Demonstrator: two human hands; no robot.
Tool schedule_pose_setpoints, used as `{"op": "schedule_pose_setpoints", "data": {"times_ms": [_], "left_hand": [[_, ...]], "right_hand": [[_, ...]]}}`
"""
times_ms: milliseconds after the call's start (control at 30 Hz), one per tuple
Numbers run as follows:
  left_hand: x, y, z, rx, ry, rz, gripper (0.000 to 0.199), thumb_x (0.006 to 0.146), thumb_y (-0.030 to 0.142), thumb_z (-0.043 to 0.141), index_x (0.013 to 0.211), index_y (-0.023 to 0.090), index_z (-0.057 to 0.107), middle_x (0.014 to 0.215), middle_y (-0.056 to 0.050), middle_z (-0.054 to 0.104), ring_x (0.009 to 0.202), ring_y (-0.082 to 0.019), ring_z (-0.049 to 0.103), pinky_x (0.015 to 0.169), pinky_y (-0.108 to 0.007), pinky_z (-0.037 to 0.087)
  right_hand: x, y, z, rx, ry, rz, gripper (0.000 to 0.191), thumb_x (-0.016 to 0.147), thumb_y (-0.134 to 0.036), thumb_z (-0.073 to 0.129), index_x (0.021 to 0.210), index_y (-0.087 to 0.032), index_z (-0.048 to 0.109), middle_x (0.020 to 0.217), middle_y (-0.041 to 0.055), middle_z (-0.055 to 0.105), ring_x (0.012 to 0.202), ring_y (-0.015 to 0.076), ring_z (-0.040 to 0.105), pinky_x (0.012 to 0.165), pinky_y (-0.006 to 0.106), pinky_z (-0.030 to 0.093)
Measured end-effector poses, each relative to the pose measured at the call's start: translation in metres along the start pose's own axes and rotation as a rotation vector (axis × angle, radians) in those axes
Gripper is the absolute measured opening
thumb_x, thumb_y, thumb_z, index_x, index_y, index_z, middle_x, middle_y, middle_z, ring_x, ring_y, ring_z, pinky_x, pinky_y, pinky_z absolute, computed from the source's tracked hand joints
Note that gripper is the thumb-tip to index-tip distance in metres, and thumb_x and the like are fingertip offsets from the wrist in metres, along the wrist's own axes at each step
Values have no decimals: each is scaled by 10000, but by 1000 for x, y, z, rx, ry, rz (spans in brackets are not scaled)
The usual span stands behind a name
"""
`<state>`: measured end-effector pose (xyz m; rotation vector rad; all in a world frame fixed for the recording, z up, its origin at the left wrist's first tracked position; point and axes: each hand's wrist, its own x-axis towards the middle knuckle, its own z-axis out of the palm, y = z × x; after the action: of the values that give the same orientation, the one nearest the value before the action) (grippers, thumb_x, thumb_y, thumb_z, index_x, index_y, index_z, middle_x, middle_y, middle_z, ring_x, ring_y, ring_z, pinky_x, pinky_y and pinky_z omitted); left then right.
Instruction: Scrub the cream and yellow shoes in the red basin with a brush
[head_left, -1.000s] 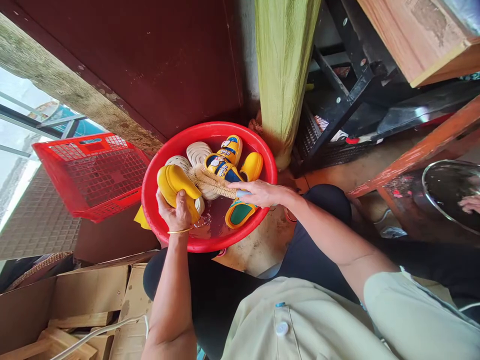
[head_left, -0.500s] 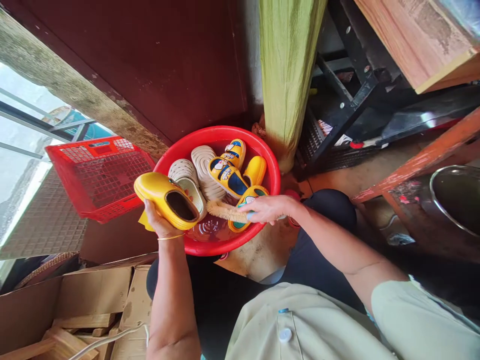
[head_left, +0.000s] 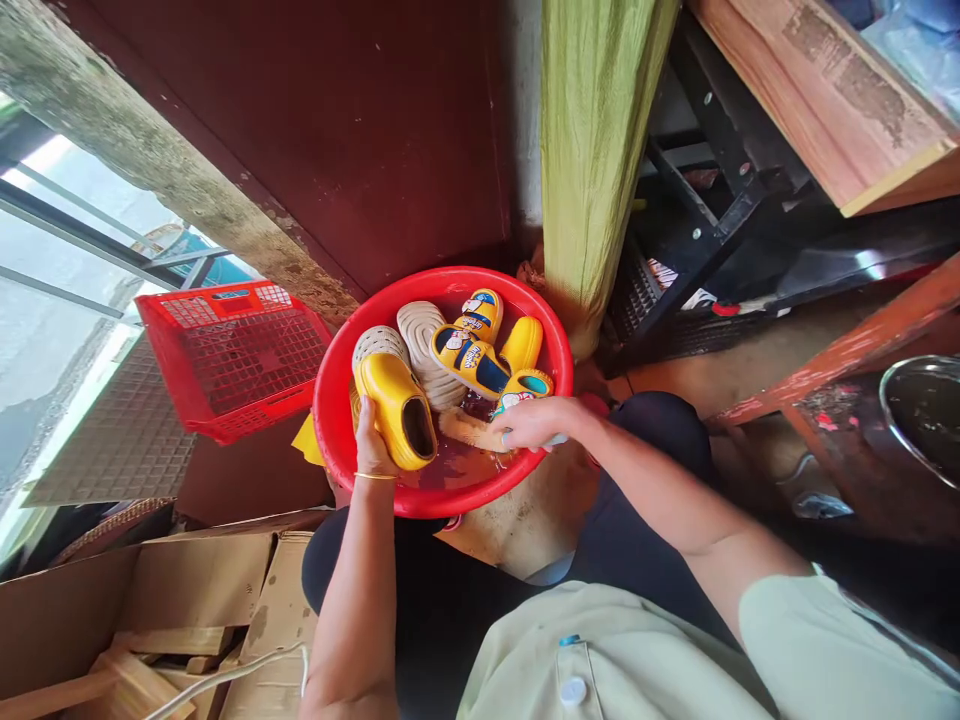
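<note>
My left hand grips a yellow clog over the left side of a red basin; the shoe's dark opening faces right and down. In my right hand is a scrubbing brush with pale bristles, held low inside the basin at the right, close to the water. White shoes and several yellow sandals lie heaped in the basin. One yellow sandal has blue insides and a cartoon print. Part of a yellow-and-teal sandal is hidden behind my right hand.
A red plastic crate stands left of the basin. Cardboard boxes with wood pieces lie at lower left. A green sack and a black metal frame rise behind. At right is a metal pot.
The yellow clog has come right and down over the basin, its opening turned more downward. The brush has gone lower, toward the water. The whole view has shifted slightly.
</note>
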<state>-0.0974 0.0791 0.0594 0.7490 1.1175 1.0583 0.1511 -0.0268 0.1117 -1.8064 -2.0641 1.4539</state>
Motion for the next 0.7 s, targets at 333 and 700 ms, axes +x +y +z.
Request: {"op": "schedule_pose_setpoints", "data": {"times_ms": [333,700], "left_hand": [[3,-9,11,-151,24,-13,502,950,570,578,1228,169,696,1137,-86,770,1174,-274,692,988,-378,591],[1,-5,9,-74,65,115,477,936,573,593,1199,193,710,1179,-81,765,1161,-233,697,1015,-333,572]], "right_hand": [[-33,9,-13,290,-239,-103,635,936,-292,574,1563,-251,482,628,-52,594,426,94,533,420,174,410],[-17,2,9,355,-254,-221,621,953,-299,577,1564,-242,479,648,-53,620,458,95,559,447,174,408]]}}
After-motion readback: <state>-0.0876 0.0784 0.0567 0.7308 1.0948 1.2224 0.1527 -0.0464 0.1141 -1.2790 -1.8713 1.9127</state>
